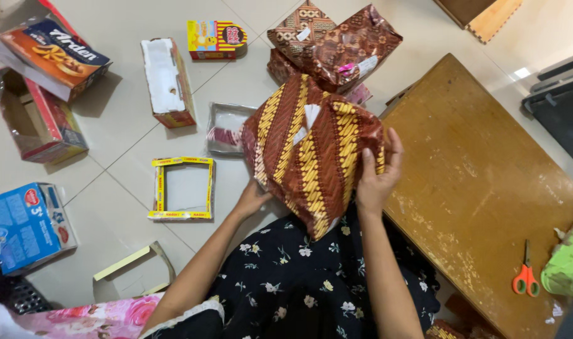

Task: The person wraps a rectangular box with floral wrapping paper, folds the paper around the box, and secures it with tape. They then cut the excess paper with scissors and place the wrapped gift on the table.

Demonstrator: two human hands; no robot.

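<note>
A black dress with little flowers (311,289) covers the lap, and just above it both hands hold a box wrapped in brown and yellow striped paper (308,147). The right hand (375,179) grips its right edge and the left hand (252,199) holds it up from below, between the floor (110,207) and the wooden tabletop (481,182). To do it well, keep the box steady and the paper pulled flat, so it does not rip.

A home: tiled floor (120,141), low wooden table (481,182), scattered cardboard boxes (167,81)
</note>
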